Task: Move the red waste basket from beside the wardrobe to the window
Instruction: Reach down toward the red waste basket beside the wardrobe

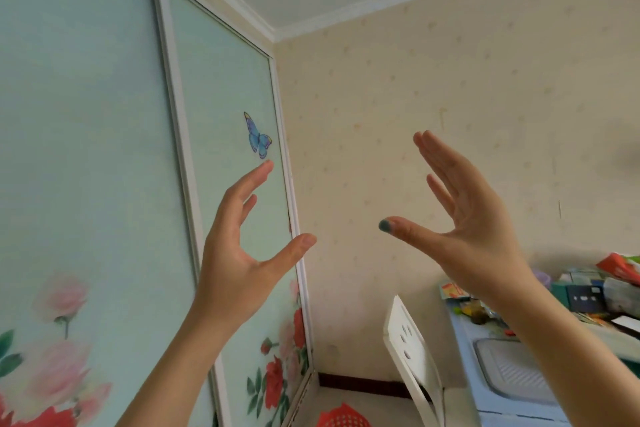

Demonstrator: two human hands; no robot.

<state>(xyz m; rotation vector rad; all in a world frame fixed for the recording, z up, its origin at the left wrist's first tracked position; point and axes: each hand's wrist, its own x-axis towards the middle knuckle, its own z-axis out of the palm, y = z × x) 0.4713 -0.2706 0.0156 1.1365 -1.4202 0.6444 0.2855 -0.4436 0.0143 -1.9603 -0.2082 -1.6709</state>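
The red waste basket shows only its latticed rim at the bottom edge, on the floor beside the wardrobe with pale green sliding doors and printed flowers. My left hand is raised in front of the wardrobe door, fingers spread, holding nothing. My right hand is raised in front of the beige wall, palm facing left, fingers apart and empty. Both hands are well above the basket. No window is in view.
A white chair stands right of the basket. A light blue desk at the right carries a grey mat, boxes, bags and other clutter. A dark baseboard runs along the wall.
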